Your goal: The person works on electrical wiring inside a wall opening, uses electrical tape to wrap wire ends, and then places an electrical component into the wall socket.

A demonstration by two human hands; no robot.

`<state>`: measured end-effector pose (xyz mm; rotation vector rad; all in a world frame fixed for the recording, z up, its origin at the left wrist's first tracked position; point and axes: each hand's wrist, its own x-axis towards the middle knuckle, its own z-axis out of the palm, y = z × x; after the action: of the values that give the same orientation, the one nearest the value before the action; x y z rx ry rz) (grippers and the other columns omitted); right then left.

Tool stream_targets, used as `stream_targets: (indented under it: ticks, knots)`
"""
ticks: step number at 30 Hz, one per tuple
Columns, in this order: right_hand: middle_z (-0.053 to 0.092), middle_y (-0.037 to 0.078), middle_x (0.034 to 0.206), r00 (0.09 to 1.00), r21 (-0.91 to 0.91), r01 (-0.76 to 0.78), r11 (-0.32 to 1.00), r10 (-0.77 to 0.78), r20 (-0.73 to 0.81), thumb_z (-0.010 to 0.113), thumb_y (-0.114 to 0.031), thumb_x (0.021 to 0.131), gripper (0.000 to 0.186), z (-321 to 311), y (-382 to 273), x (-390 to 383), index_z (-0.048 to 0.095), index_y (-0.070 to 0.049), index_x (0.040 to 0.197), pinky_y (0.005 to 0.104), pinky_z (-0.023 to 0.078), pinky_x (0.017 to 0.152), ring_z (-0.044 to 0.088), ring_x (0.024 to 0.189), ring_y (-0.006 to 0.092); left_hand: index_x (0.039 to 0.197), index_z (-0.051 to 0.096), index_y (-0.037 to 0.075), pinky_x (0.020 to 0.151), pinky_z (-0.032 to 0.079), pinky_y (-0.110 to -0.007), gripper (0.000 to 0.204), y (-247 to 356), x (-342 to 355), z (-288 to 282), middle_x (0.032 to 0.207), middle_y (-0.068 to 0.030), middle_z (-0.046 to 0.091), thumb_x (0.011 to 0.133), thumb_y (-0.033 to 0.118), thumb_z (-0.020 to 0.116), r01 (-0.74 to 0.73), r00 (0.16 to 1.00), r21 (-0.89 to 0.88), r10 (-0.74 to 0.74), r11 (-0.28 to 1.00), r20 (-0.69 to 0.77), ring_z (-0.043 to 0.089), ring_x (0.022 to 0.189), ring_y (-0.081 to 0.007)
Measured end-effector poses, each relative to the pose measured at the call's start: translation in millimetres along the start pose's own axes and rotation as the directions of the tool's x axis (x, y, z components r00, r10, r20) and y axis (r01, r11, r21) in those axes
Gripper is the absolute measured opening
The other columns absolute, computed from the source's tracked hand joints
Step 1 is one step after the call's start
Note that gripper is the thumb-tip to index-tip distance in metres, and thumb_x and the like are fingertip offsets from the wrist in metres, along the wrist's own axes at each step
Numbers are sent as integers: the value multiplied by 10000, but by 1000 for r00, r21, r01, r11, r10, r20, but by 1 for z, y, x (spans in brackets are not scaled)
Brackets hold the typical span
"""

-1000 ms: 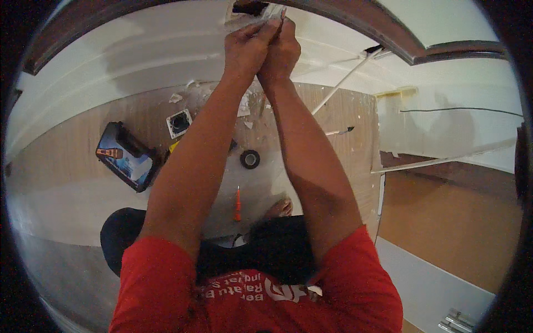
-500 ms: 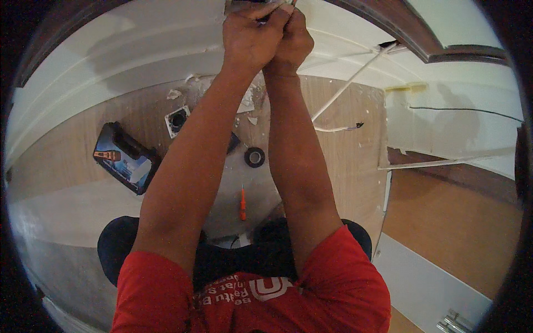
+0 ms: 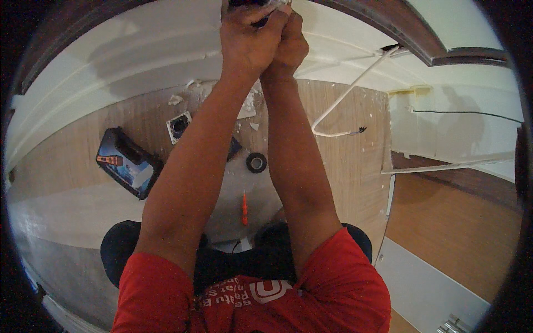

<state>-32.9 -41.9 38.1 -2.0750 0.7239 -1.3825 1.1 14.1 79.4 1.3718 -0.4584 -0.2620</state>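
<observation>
Both arms reach up to the wall at the top edge. My left hand [image 3: 247,47] and my right hand [image 3: 291,49] are pressed together there, fingers closed in a pinch beside a dark opening [image 3: 250,4] in the wall. Something small and whitish shows at the fingertips, partly cut off by the frame, and I cannot make out what it is. On the wood-patterned floor between my forearms lie a roll of black tape [image 3: 250,161] and an orange screwdriver [image 3: 245,211]. Left of my left forearm is a square socket fitting with a pale frame [image 3: 179,127].
A black tool case [image 3: 125,161] with a printed label lies at the left. From a wall hole at upper right hangs a white cable [image 3: 347,95], its bare wire ends bent over the floor. White debris [image 3: 175,100] is scattered by the wall. A white panel [image 3: 427,277] lies at lower right.
My hands have shifted slightly left, still pressed together, and a bit more of the dark opening shows. The floor things sit slightly lower in view.
</observation>
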Motion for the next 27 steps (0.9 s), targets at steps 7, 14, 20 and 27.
stream_targets:
  ticks: [7,14,20,27]
  knots:
    - [687,104,785,999,-266,2,964,11,45,623,-312,892,264,4,7,3,523,-103,1018,377,537,578,688,697,319,923,725,-13,699,509,-302,279,-12,3,4,850,-116,713,843,254,716,-129,991,-44,128,991,-29,646,784,-149]
    - [685,92,798,998,-199,56,978,-50,31,532,-389,931,315,3,12,1,523,-127,1106,410,540,569,688,677,313,913,739,18,794,509,-286,244,-16,0,3,934,-111,700,793,228,774,-167,983,-4,166,986,-83,657,866,-168]
    - [673,74,779,999,-204,47,978,-40,36,533,-380,929,293,5,11,1,525,-134,1086,411,537,561,682,662,306,899,739,3,767,503,-279,254,-19,1,3,927,-109,683,777,219,795,-155,985,-89,147,984,-92,643,846,-160]
    - [666,90,745,998,-234,66,970,-67,3,545,-363,921,288,9,10,2,516,-116,1066,419,528,515,673,618,323,893,738,-4,777,501,-285,278,-22,9,2,900,-120,697,788,251,772,-230,970,2,229,973,-75,653,847,-180]
